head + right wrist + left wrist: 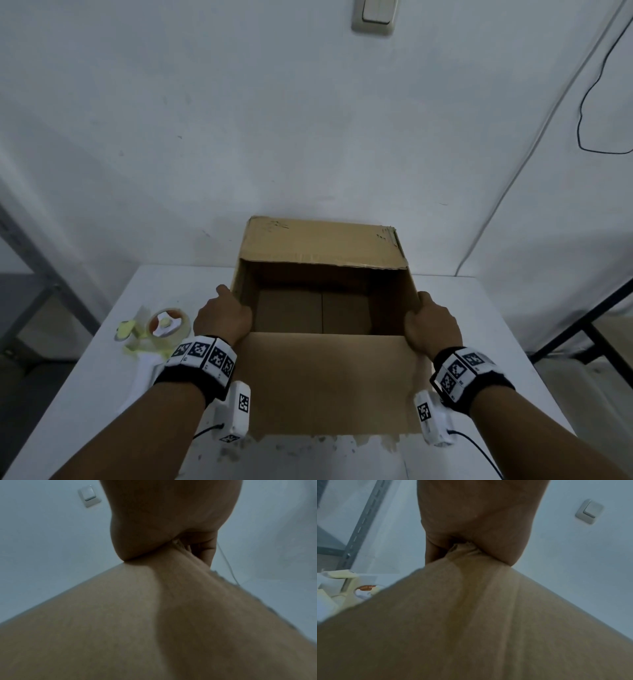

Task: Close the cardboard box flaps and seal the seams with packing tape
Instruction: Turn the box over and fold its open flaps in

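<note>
An open cardboard box [325, 308] stands on a white table [479, 308], between two bare hands. The left hand [224, 317] grasps the box's left top edge, fingers curled over it. The right hand [432, 325] grips the right top edge the same way. The near flap [329, 383] hangs open between the wrists. A tape dispenser [164, 325] lies just outside the left hand.
</note>
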